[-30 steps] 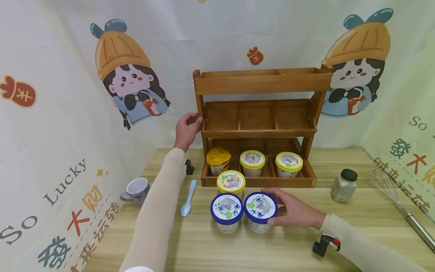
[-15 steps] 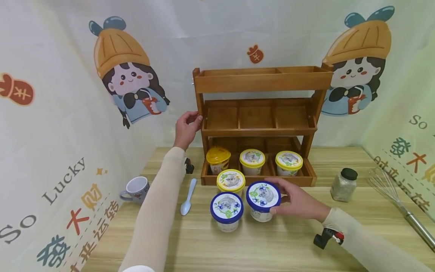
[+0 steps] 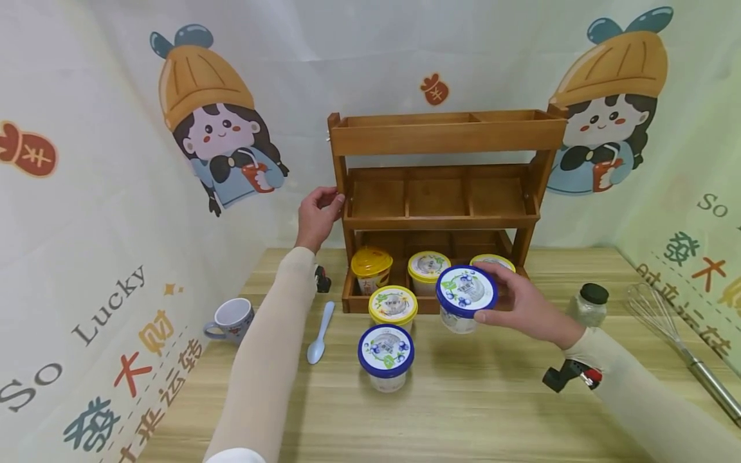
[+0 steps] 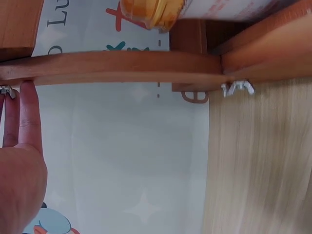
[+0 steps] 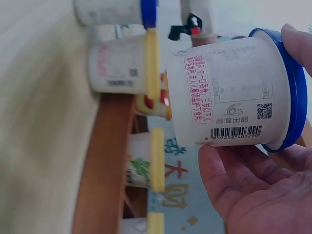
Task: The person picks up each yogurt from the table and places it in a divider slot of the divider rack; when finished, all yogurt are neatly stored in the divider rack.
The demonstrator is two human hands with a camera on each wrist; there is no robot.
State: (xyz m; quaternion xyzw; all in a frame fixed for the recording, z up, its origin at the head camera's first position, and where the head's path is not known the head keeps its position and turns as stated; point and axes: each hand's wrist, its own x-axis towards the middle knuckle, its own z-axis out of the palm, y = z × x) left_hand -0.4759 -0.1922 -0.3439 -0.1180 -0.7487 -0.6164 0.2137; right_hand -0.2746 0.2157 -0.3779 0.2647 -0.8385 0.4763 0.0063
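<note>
Against the left upright of the three-tier brown wooden rack (image 3: 442, 212), the left hand (image 3: 316, 215) rests with its fingers (image 4: 29, 114) laid straight along the post; they touch the wood without curling round it, which looks like a steadying contact so the rack does not shift. Just in front of the rack's bottom tier, the right hand (image 3: 523, 305) holds a white paper yoghurt cup with a blue lid (image 3: 466, 299) clear of the light wooden desk (image 3: 463, 411), thumb on one side of the lid rim and the other fingers (image 5: 229, 190) curled under the cup wall, so the cup is carried upright with its lid on top. Three cups with yellow lids (image 3: 428, 269) already stand in the rack's bottom tier, one to each compartment, while the middle and top tiers hold nothing visible. Directly before the rack on the desk stand a fourth white cup with a yellow lid (image 3: 393, 307) and, nearer the person, a second white cup with a blue lid (image 3: 386, 355), both apart from the hands. Left of the rack lie a pale blue plastic spoon (image 3: 320, 335) and a white patterned mug (image 3: 231, 319); to its right stand a small glass jar with a black cap (image 3: 589, 305) and a metal whisk (image 3: 671, 334).
</note>
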